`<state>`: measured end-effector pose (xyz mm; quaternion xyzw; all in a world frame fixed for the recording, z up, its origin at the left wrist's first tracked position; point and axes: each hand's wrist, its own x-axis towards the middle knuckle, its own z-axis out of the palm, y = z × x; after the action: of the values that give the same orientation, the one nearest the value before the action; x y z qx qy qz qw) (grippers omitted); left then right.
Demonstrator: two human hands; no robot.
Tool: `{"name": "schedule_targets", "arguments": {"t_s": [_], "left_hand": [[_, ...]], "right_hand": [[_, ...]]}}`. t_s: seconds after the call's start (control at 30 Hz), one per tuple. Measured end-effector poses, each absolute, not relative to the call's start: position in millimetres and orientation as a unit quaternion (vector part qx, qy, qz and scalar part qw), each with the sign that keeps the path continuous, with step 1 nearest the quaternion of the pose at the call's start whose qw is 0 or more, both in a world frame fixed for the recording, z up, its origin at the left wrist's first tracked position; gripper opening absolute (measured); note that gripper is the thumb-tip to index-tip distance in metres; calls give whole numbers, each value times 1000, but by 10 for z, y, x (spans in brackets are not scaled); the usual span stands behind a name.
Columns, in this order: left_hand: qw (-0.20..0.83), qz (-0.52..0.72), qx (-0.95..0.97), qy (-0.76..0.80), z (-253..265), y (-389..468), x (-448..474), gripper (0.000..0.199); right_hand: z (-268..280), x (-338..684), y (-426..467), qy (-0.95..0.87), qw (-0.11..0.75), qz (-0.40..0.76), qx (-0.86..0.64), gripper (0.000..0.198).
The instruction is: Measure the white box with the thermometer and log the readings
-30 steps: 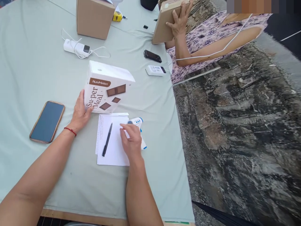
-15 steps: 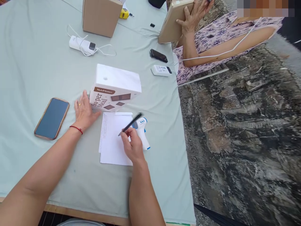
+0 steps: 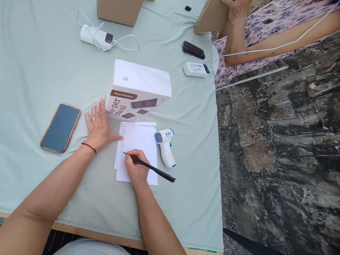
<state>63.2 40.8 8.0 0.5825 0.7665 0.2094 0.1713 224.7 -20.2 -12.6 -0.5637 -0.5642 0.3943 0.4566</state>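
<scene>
My right hand [image 3: 137,168] grips a black pen [image 3: 154,169], its tip at the left part of a white sheet of paper [image 3: 140,138]. Small writing runs down the paper's left edge. My left hand [image 3: 98,126] lies with fingers spread, the thumb on the paper's left edge and the fingers beside a white "NutriMotion Super Meal" box [image 3: 142,79]. Just right of the paper lies a white and blue infrared thermometer [image 3: 166,147]. A smartphone [image 3: 60,128] in a brown-edged case rests left of my left hand.
Farther back are a white power bank [image 3: 92,34] with a cable, a cardboard box [image 3: 119,10], a black device [image 3: 193,49] and a second white power bank [image 3: 196,69]. Across the right edge, another person's hand [image 3: 239,9] holds a cardboard piece [image 3: 212,17].
My right hand has moved left and down, and the pen has swung from pointing up to lying back toward the lower right. My left thumb has shifted onto the paper. The view has tilted down slightly.
</scene>
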Motion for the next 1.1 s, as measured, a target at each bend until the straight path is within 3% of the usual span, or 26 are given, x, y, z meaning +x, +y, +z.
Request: {"name": "schedule_targets", "arguments": {"t_s": [0.63, 1.1], "left_hand": [[186, 200, 584, 764, 105, 421, 644, 160], [187, 188, 585, 766, 140, 406, 653, 158]], "right_hand": [[-162, 2271, -212, -618, 390, 371, -572, 8], [-137, 2248, -219, -607, 392, 376, -580, 9]]}}
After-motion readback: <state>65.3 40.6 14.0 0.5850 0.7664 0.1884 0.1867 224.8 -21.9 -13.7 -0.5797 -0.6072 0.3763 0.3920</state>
